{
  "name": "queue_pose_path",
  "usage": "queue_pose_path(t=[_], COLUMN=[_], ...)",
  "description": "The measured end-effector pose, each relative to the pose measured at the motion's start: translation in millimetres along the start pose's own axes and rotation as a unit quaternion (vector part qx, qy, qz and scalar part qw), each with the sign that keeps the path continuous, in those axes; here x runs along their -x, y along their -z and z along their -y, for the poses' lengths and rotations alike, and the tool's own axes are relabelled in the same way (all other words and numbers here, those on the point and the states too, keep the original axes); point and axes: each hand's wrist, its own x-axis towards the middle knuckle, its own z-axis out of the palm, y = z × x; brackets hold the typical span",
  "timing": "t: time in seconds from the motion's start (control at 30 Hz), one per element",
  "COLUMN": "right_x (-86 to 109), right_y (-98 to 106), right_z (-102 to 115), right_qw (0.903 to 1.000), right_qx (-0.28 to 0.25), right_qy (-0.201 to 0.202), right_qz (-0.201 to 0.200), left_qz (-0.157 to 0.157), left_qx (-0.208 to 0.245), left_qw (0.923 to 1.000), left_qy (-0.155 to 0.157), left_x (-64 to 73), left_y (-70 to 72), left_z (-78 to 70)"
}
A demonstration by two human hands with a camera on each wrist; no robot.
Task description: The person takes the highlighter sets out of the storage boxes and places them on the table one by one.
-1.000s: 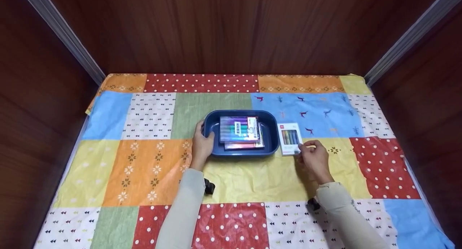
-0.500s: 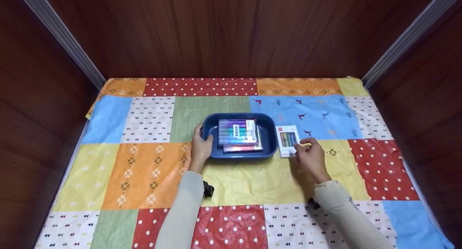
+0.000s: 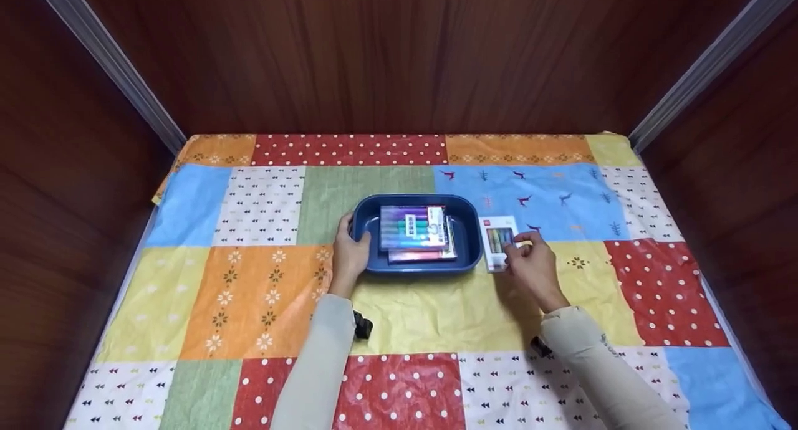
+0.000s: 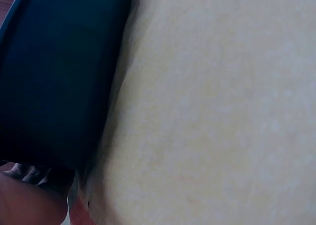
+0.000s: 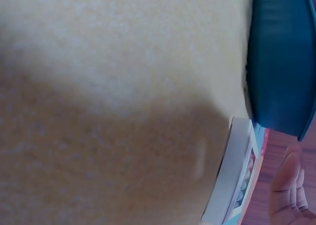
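Note:
My left hand point(image 3: 350, 250) grips the left end of a dark blue plastic tub point(image 3: 471, 265), thumb over the rim and fingers outside. The tub's wall point(image 4: 54, 71) fills the upper left of the left wrist view. Inside lie a clear pack of coloured markers point(image 3: 405, 227) and, partly hidden beneath it, another pack point(image 3: 418, 255). Flat on the cloth, close to the tub's right end, is a white windowed box of coloured sticks point(image 3: 495, 260). My right hand point(image 3: 533, 269) is over the box's right side, fingers loosely bent; the right wrist view shows them above the box point(image 5: 229, 173).
A patchwork-patterned cloth point(image 3: 411, 311) covers the table. Dark wooden panels point(image 3: 399, 56) stand at the back and both sides, with metal strips point(image 3: 106, 56) at the corners.
My right hand has shifted slightly left, from the white box's right edge to over its window. The left hand keeps its hold on the tub, and the box stays beside it.

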Motion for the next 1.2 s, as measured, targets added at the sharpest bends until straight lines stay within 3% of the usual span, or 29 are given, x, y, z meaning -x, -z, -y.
queue_pose_path(t=[0.77, 1.2], right_x=[-3.2, -3.1], right_y=[-0.5, -11.0], right_z=[5.7, 13.1], right_qw=[0.9997, 0.9991], right_qx=[-0.005, -0.036], right_qy=[0.021, 0.020], right_qz=[0.007, 0.013], left_qz=[0.003, -0.007], left_qx=[0.000, 0.008], left_qw=[0.9999, 0.9999], left_qy=[0.012, -0.006], left_x=[0.3, 0.3], left_y=[0.5, -0.1], left_z=[-3.3, -0.6])
